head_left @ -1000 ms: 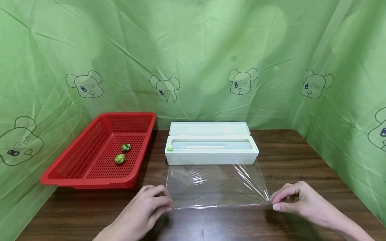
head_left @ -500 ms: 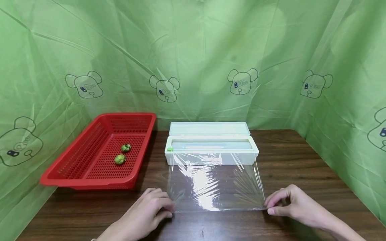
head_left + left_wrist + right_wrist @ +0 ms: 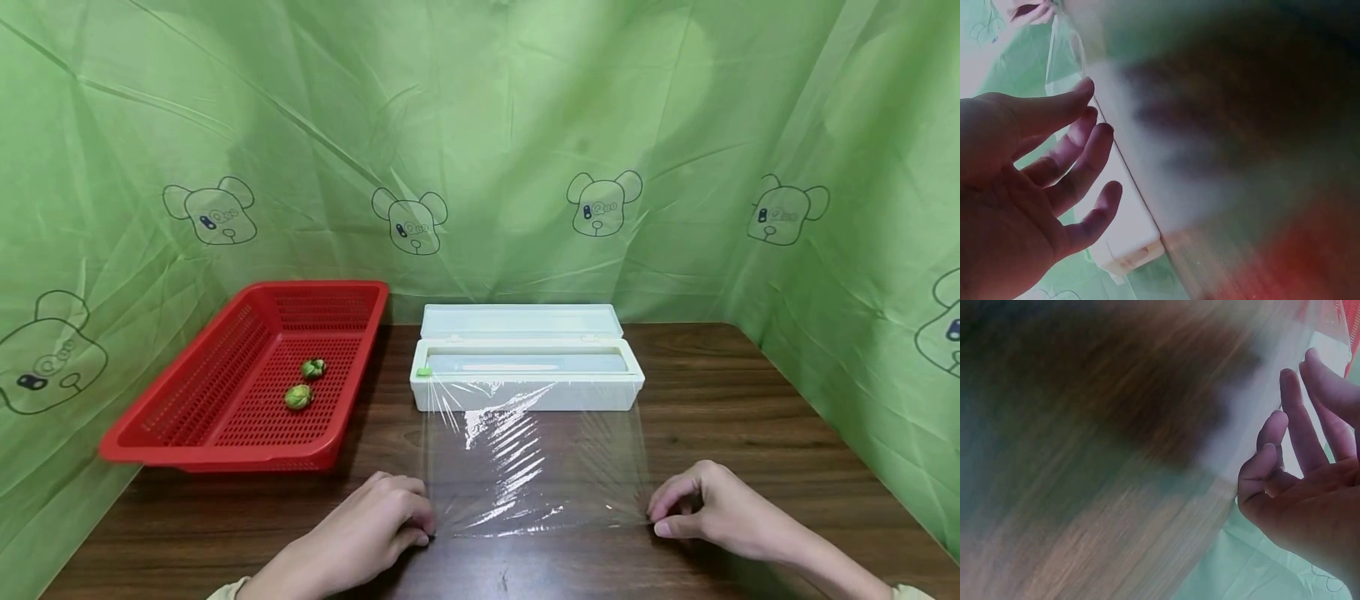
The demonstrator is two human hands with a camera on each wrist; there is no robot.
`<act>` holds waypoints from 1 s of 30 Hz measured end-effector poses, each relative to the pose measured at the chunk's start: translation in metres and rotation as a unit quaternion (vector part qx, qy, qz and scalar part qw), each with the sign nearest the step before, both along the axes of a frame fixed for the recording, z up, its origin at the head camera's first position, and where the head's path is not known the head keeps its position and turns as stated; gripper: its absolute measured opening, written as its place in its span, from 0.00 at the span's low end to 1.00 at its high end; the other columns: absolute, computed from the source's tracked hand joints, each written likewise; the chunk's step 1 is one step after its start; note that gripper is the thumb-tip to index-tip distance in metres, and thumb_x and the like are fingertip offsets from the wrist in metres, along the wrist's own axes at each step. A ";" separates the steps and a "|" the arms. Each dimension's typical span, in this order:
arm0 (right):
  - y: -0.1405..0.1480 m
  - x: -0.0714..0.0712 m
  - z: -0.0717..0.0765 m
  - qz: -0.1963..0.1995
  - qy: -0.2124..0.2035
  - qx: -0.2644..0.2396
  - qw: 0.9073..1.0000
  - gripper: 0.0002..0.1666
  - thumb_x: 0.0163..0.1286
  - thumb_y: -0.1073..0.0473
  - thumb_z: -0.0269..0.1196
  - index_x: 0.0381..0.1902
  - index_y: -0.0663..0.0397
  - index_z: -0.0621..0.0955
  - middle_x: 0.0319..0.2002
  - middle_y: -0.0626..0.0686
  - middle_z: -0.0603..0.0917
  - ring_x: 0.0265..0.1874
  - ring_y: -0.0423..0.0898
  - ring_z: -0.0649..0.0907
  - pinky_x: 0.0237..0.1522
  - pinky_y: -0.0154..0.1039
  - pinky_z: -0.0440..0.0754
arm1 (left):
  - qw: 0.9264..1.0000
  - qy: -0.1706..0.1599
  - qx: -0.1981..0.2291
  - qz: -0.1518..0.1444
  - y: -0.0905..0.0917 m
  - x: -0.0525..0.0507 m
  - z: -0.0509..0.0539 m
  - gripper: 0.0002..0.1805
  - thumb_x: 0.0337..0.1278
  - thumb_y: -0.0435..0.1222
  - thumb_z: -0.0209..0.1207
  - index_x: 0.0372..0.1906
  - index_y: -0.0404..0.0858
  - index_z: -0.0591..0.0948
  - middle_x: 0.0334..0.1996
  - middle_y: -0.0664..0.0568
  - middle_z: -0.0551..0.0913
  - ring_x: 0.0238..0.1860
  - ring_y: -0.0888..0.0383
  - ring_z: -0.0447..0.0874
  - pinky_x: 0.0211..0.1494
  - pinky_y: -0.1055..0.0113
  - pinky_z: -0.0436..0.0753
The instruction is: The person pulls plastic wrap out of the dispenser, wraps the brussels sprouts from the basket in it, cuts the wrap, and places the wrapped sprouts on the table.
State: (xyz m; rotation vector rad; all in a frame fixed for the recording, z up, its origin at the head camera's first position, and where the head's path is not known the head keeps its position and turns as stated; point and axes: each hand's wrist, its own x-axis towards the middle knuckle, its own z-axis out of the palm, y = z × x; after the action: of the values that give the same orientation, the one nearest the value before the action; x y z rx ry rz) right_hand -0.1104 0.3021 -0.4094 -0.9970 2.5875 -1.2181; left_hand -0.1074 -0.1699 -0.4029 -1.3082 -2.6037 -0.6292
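A sheet of clear film [image 3: 570,467] stretches from the front of a white dispenser box [image 3: 528,396] toward the person, low over the table. At the sheet's near left corner the left hand [image 3: 367,529] pinches the film; the right hand [image 3: 731,517] pinches the near right corner. The box lid [image 3: 521,321] stands open at the back, and a green slider [image 3: 423,372] sits at the left end of the box's front edge. Both wrist views show the left hand [image 3: 1047,162] and right hand [image 3: 1310,444] with bent fingers; the film at their fingertips is hard to make out there.
A red perforated basket [image 3: 225,454] stands on the left of the brown wooden table [image 3: 750,400], with two small green vegetables, one rounder [image 3: 298,397] and one leafier [image 3: 313,368], inside. A green curtain [image 3: 495,150] with bear drawings surrounds the table at the back and sides.
The right hand has moved left and slightly toward the person, holding its corner. The left hand has shifted slightly toward the person. The film's near edge now lies lower and its creases have changed.
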 end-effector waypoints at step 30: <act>-0.010 -0.016 0.001 -0.156 0.013 0.093 0.983 0.24 0.54 0.51 0.83 0.48 0.51 0.91 0.31 0.39 0.81 0.26 0.34 0.73 0.28 0.34 0.73 | 0.977 -0.085 -0.087 0.173 0.002 -0.032 0.013 0.32 0.53 0.39 0.78 0.65 0.42 0.83 0.40 0.54 0.80 0.39 0.54 0.81 0.36 0.54 0.82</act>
State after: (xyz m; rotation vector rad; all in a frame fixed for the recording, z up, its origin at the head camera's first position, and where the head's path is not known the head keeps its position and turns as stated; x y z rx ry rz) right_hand -0.1263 0.2923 -0.4081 -0.5916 2.8931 -0.9984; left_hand -0.1390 -0.1675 -0.3898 -0.8335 -2.9849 -0.4822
